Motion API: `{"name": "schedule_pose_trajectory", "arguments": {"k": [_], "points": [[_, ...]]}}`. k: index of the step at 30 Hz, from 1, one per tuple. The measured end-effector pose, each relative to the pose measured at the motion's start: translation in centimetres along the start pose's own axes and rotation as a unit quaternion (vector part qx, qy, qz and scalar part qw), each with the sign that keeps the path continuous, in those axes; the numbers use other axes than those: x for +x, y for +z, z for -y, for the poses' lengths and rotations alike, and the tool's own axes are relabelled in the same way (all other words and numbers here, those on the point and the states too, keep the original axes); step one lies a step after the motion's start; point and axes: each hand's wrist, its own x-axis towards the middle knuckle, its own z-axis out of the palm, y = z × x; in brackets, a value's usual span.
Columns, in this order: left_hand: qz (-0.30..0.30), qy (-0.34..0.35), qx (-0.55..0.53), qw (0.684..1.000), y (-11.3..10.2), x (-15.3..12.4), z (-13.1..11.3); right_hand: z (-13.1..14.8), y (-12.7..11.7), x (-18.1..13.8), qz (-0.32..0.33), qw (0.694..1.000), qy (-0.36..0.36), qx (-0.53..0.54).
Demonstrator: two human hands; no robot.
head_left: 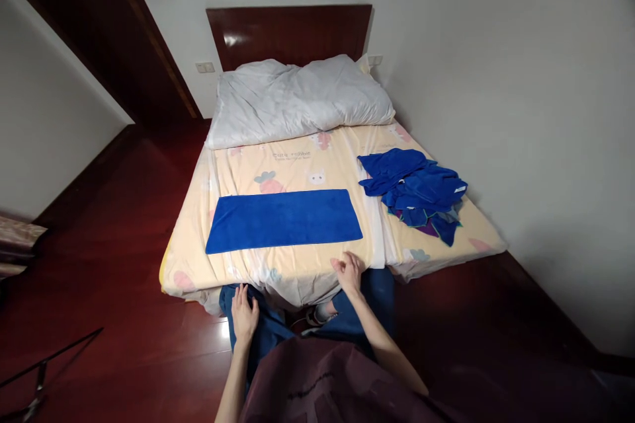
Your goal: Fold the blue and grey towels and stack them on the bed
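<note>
A blue towel (285, 219) lies flat and smooth on the bed, its long side running left to right. Just below its lower right corner is my right hand (348, 271), by the bed's front edge, with loosely bent fingers and nothing seen in them. My left hand (245, 312) rests on my left knee, fingers stretched out and holding nothing. To the right on the bed sits a heap of crumpled blue cloths (421, 185), with some purple, grey and green-edged cloth showing underneath. Neither hand touches the towel or the heap.
The bed's patterned yellow sheet (238, 172) spreads under the cloths. A folded white quilt (297, 99) lies against the dark wooden headboard (297, 33). A wall (520, 112) borders the right side. A thin black stand (40, 370) is on the red floor at lower left.
</note>
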Motion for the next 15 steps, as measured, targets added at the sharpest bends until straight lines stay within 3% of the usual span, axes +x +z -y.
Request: {"name": "schedule_pose_trajectory", "arguments": {"k": [3,6,8,10,12,15], "points": [[0.010,-0.004,0.005,1.000,-0.3,0.0,-0.4,3.5,3.1,-3.7,0.047,0.969,0.040,0.241],[0.028,-0.001,0.020,0.999,-0.6,0.1,-0.8,7.5,6.1,-6.3,0.131,0.860,0.165,0.465],[0.037,0.005,0.033,0.999,-0.8,0.2,-0.9,9.9,7.6,-6.6,0.161,0.778,0.238,0.558],[0.039,0.010,0.042,0.998,-0.9,0.3,-1.1,11.9,8.6,-6.0,0.163,0.720,0.284,0.612],[0.040,0.013,0.045,0.998,-1.1,0.3,-1.2,13.3,9.5,-4.9,0.156,0.691,0.308,0.635],[0.038,0.014,0.039,0.998,-1.3,0.4,-1.2,14.9,11.1,-3.3,0.151,0.680,0.316,0.644]]}}
